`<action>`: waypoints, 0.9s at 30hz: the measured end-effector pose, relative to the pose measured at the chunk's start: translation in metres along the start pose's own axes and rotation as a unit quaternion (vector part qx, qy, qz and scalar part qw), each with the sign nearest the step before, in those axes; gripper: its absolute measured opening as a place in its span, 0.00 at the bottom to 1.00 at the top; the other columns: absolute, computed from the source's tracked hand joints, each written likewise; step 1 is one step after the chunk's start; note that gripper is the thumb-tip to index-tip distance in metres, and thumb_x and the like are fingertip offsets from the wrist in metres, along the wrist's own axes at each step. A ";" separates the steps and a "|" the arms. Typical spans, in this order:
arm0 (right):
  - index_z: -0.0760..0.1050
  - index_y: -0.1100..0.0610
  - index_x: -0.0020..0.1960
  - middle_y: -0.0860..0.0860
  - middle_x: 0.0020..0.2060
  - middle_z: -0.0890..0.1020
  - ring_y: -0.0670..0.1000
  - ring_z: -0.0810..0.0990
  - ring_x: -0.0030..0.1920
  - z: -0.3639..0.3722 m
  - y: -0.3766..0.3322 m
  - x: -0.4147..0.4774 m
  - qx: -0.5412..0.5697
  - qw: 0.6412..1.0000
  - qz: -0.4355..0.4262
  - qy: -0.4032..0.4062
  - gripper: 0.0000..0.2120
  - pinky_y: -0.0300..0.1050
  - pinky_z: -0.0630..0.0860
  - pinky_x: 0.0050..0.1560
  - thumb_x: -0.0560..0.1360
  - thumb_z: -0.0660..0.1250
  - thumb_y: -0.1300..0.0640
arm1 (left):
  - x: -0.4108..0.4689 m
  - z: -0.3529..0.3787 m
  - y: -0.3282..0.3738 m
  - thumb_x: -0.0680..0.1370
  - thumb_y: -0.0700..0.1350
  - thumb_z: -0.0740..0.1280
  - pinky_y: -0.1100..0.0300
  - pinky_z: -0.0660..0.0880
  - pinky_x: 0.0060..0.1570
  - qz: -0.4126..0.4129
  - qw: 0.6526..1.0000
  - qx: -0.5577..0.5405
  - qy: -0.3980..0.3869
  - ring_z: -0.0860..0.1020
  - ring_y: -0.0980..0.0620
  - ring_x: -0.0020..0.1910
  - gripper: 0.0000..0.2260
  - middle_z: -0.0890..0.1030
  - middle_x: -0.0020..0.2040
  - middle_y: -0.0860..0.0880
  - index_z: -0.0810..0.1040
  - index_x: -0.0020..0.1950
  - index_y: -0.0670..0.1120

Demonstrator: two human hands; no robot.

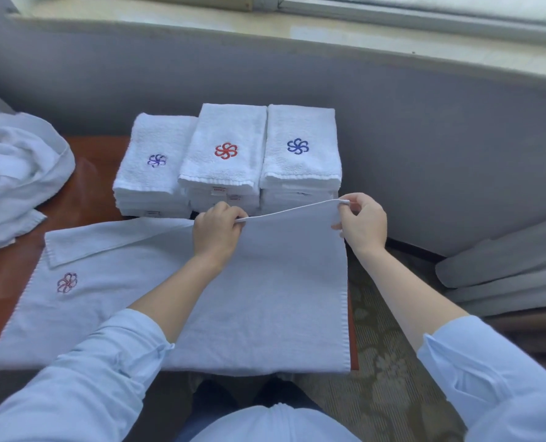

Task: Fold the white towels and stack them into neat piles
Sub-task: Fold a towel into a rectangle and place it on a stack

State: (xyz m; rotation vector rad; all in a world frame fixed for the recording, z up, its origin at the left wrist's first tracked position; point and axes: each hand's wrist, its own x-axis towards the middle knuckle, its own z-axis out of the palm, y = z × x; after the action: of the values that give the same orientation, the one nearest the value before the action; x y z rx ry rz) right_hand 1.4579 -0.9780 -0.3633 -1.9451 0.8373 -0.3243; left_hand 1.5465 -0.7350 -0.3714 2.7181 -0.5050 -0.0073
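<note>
A: Near edge?
B: Pale blue sleeves pushed up both forearms. Towel spread on the counter, near hem at the front edge, right hem along the right edge.
A: Markings?
B: Faint red logo on its left part. Far-left corner flipped over onto itself.
A: Hands?
B: Left hand on the far hem, about mid-length. Fingers curled, pinching the hem. Right hand at the far right corner, thumb and fingertips pinching it. Hem between them is raised off the counter and pulled taut.
A: Finished stock?
B: Three piles just behind the hands, side by side, touching. Left pile has a purple logo and sits lowest. Middle pile red logo. Right pile blue logo. All logo-up, edges square.
A: Unfolded?
B: Heap at far left, crumpled, partly on the counter, well apart from the piles.
A: Surroundings?
B: Patterned carpet right of the counter, grey cushions beyond it. Grey padded back behind the piles, window sill above.
</note>
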 end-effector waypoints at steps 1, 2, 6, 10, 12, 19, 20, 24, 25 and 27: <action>0.78 0.51 0.49 0.42 0.40 0.82 0.46 0.83 0.29 -0.002 0.002 -0.004 -0.006 1.000 -0.002 -0.007 0.07 0.58 0.82 0.39 0.80 0.62 0.54 | -0.006 0.001 -0.002 0.79 0.43 0.67 0.50 0.68 0.49 0.005 1.000 -0.003 -0.006 0.78 0.43 0.49 0.06 0.79 0.47 0.45 0.84 0.51 0.48; 0.78 0.51 0.49 0.42 0.40 0.82 0.46 0.83 0.28 -0.004 0.005 -0.009 -0.012 1.000 -0.004 -0.012 0.07 0.58 0.82 0.38 0.80 0.62 0.54 | -0.012 0.002 -0.004 0.78 0.43 0.68 0.50 0.69 0.49 0.010 1.000 -0.004 -0.012 0.78 0.43 0.49 0.06 0.79 0.47 0.46 0.84 0.51 0.48; 0.76 0.50 0.46 0.44 0.40 0.82 0.46 0.83 0.27 -0.009 0.015 -0.029 -0.031 0.999 -0.008 -0.026 0.06 0.57 0.83 0.38 0.79 0.61 0.56 | -0.035 0.003 -0.008 0.78 0.41 0.69 0.51 0.69 0.48 0.030 0.999 -0.010 -0.024 0.77 0.44 0.47 0.05 0.78 0.45 0.47 0.84 0.49 0.48; 0.73 0.48 0.43 0.45 0.37 0.81 0.44 0.83 0.30 -0.012 0.022 -0.047 -0.071 0.997 -0.020 -0.025 0.05 0.53 0.83 0.38 0.76 0.62 0.56 | -0.056 0.001 -0.009 0.77 0.40 0.70 0.48 0.70 0.47 0.051 0.998 -0.006 -0.030 0.78 0.42 0.47 0.05 0.79 0.44 0.45 0.84 0.50 0.46; 0.72 0.49 0.42 0.46 0.36 0.80 0.46 0.83 0.33 -0.014 0.026 -0.055 -0.094 0.995 -0.029 -0.027 0.04 0.51 0.83 0.38 0.76 0.63 0.56 | -0.065 0.001 -0.010 0.77 0.39 0.70 0.49 0.70 0.46 0.059 0.998 -0.004 -0.033 0.78 0.41 0.47 0.05 0.78 0.44 0.44 0.84 0.50 0.45; 0.71 0.52 0.39 0.49 0.33 0.79 0.53 0.80 0.36 -0.015 0.049 -0.085 -0.153 0.987 -0.042 -0.036 0.05 0.51 0.78 0.36 0.74 0.62 0.56 | -0.098 0.008 -0.022 0.78 0.42 0.69 0.52 0.70 0.45 0.080 0.993 -0.001 -0.084 0.77 0.44 0.50 0.06 0.78 0.49 0.46 0.83 0.54 0.46; 0.70 0.52 0.39 0.50 0.32 0.78 0.54 0.79 0.35 -0.014 0.053 -0.089 -0.165 0.984 -0.044 -0.039 0.05 0.50 0.77 0.34 0.74 0.62 0.57 | -0.102 0.010 -0.025 0.79 0.42 0.68 0.53 0.70 0.45 0.081 0.992 0.001 -0.095 0.77 0.45 0.50 0.06 0.78 0.49 0.46 0.82 0.54 0.46; 0.72 0.50 0.42 0.44 0.33 0.77 0.49 0.77 0.35 -0.012 0.069 -0.105 -0.219 0.972 -0.043 -0.078 0.03 0.48 0.79 0.37 0.75 0.63 0.56 | -0.113 0.020 -0.032 0.79 0.43 0.67 0.55 0.71 0.45 0.084 0.987 0.009 -0.135 0.76 0.46 0.51 0.06 0.77 0.49 0.48 0.82 0.54 0.49; 0.72 0.51 0.43 0.43 0.34 0.77 0.48 0.76 0.35 -0.011 0.072 -0.108 -0.245 0.964 -0.040 -0.100 0.03 0.47 0.78 0.37 0.75 0.63 0.54 | -0.115 0.023 -0.034 0.80 0.43 0.66 0.55 0.71 0.45 0.084 0.985 0.017 -0.149 0.76 0.47 0.52 0.07 0.77 0.50 0.49 0.82 0.55 0.50; 0.73 0.52 0.41 0.44 0.35 0.77 0.46 0.75 0.36 -0.010 0.078 -0.114 -0.305 0.939 -0.024 -0.155 0.06 0.43 0.74 0.35 0.74 0.61 0.50 | -0.119 0.029 -0.038 0.80 0.43 0.65 0.56 0.72 0.48 0.080 0.976 0.038 -0.197 0.75 0.49 0.54 0.11 0.76 0.52 0.50 0.80 0.60 0.53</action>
State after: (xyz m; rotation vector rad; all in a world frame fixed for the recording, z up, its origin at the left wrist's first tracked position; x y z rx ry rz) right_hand 1.3360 -0.9318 -0.4115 -2.5049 0.7298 0.2495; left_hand 1.4461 -0.6717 -0.4196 2.7467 -0.8505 -0.5030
